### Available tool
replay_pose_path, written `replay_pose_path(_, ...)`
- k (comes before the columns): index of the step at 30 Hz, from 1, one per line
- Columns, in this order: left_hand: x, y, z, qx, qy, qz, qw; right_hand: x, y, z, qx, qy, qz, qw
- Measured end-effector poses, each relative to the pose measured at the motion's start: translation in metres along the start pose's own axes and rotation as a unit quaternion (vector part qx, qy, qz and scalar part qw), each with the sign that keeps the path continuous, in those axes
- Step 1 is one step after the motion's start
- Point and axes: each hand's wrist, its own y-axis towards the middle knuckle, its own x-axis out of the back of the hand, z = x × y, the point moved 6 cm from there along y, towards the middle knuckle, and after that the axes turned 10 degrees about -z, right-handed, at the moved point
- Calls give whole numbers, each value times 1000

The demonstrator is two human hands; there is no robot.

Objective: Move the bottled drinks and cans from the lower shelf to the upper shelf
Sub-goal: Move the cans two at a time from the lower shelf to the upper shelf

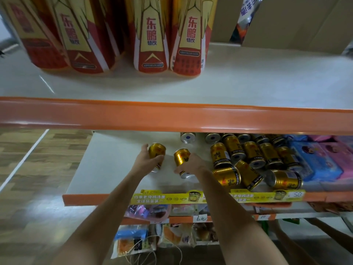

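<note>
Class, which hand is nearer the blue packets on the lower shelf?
Right. The right hand grips a can left of the blue packets; the left hand grips another, farther left.

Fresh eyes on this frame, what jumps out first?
Tall red-and-yellow bottles standing on the left half of the upper shelf dominate the top. On the lower shelf, the left hand grips the left gold can and the right hand the right gold can, side by side. To their right lies a jumbled heap of gold cans, some upright, some tipped.
</note>
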Motion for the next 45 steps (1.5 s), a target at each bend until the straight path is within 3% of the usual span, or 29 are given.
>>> replay_pose_path(3,13,-8,9,20,-133,-28,991,-2,2,1,7,-16,0,1000)
replay_pose_path(6,22,-13,12,11,-181,-40,983,-2,4,0,9,-28,-2,1000)
replay_pose_path(11,31,-18,19,-22,-181,-35,983,-3,2,0,20,-63,-14,998)
replay_pose_path(16,28,-30,22,-115,-98,3,988,-2,2,-4,23,-34,-19,999)
replay_pose_path(19,28,-31,29,-120,-116,3,986,-4,-1,-10,25,20,-33,999)
replay_pose_path(24,28,-32,30,-128,-136,0,982,-9,-11,-22,-1,208,-94,974)
replay_pose_path(27,28,-33,32,-135,-139,-6,981,-5,-25,-18,65,254,-196,945)
replay_pose_path(30,28,-34,31,-146,-138,-14,979,-6,-41,-7,122,266,-241,926)
replay_pose_path(41,23,-27,37,-148,-143,1,979,-40,-50,0,149,269,-222,925)
replay_pose_path(45,23,-26,39,-151,-150,4,977,-40,-45,-2,174,274,-181,928)
